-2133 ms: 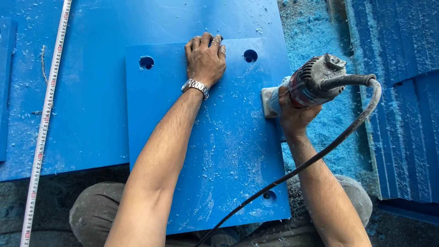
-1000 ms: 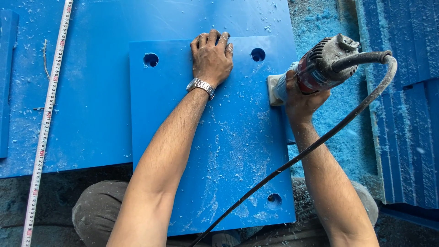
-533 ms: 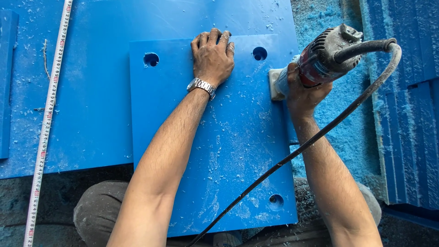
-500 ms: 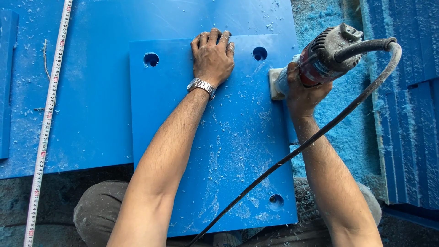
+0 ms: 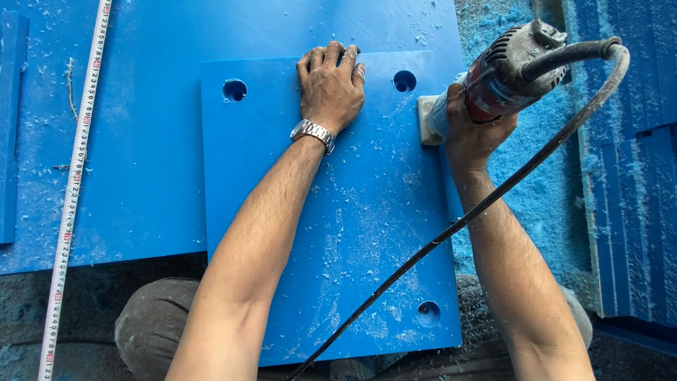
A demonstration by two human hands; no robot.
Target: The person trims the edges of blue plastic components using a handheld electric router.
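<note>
Blue plastic panel (image 5: 338, 233) with 3 holes lies on bigger blue sheet (image 5: 134, 141). Left hand (image 5: 330, 88) presses flat, fingers spread. Right hand (image 5: 471, 134) fingers wrapped around electric trimmer (image 5: 504, 74) at panel right edge. Edge trimming probably in hand; next move needs steady guiding along edge.

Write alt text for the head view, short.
A person's right hand holds a corded power tool against the right edge of a blue panel with round holes, while the left hand presses flat on the panel's top. A tape measure lies to the left.
</note>
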